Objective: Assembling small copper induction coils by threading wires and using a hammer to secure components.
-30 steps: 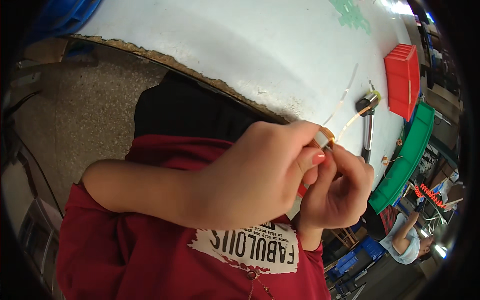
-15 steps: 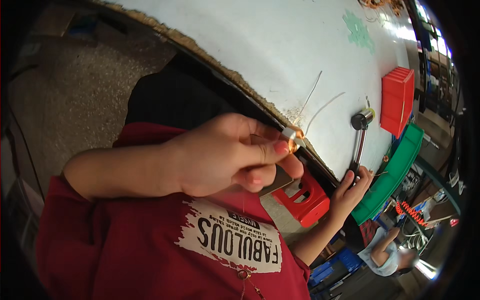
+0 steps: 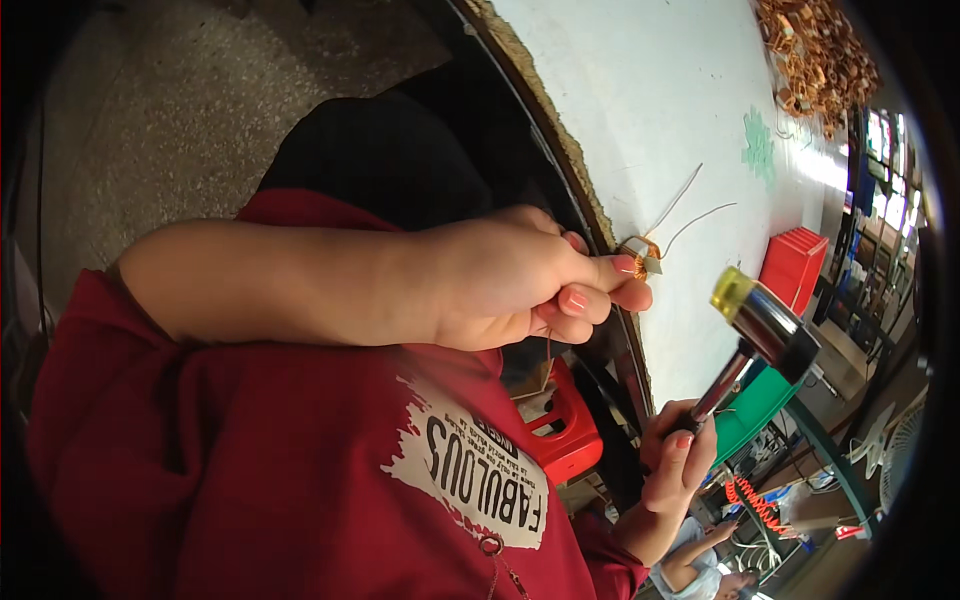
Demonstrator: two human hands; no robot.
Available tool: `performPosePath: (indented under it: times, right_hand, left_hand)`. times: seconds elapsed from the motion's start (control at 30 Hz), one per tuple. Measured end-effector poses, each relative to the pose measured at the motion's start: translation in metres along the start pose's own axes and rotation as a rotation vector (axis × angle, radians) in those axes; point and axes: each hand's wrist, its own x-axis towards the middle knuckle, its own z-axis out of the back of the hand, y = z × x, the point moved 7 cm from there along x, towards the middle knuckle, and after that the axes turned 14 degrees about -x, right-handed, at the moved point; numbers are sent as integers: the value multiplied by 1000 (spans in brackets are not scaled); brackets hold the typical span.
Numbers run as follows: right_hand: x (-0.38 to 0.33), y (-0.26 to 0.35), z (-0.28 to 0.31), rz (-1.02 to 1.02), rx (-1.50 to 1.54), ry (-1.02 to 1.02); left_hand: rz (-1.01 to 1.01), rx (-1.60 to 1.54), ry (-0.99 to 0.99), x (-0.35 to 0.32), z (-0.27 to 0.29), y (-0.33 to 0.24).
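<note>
Nearest, a dark red shirt (image 3: 260, 450) bears a whitish printed patch (image 3: 465, 465) with large black capitals and smaller lines of lettering, upside down to the camera; the smallest are blurred and partly lost in a fold. A necklace (image 3: 490, 553) lies below the patch. The left hand (image 3: 525, 285) has its grip closed, thumb and curled fingers pinching a copper-wound coil (image 3: 643, 262) at the rough edge of the worktop (image 3: 690, 120); the fingers hide part of the winding, and whether the coil touches the edge cannot be told. Its two thin wire leads (image 3: 681, 193) reach out over the worktop. The right hand (image 3: 678, 460) has its grip wrapped around the handle of a mallet (image 3: 765, 325), tilted and raised, with a translucent yellow face and a dark one opposite; the handle's end is hidden in the palm. Beneath the worktop edge stands a red plastic stool (image 3: 575, 445), partly covered by the shirt. Beyond the mallet, a red plastic bin (image 3: 795, 262) and a green tray (image 3: 745, 425) are partly hidden; their contents cannot be made out. Farther off lies a heap of copper coils (image 3: 815, 60), and a co-worker (image 3: 690, 572) is cut off low at the right.
</note>
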Motion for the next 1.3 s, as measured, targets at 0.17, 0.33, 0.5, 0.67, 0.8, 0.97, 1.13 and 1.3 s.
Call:
performPosePath:
  times: [0.17, 0.33, 0.5, 0.67, 0.8, 0.97, 1.13, 1.3]
  right_hand:
    - [9, 1, 1, 45, -106, -2]
    - [6, -8, 12, 115, 66, -149]
    - [15, 6, -2, 10, -407, 10]
    - [18, 8, -4, 27, -499, -32]
    - [3, 1, 8, 115, -336, -180]
    - [4, 7, 2, 102, -408, -218]
    - [1, 2, 9, 127, -315, -293]
    - [2, 12, 7, 184, -159, -317]
  left_hand:
    - [-36, 6, 21, -1, 0, 1]
    - [-28, -31, 9, 0, 0, 4]
    - [-17, -3, 5, 2, 2, 5]
    - [-19, -30, 17, 3, 3, 3]
    - [-34, -29, 36, 3, 0, 4]
    - [-25, -30, 22, 2, 2, 3]
    - [-30, 9, 19, 3, 2, 4]
    - [-20, -7, 12, 2, 3, 3]
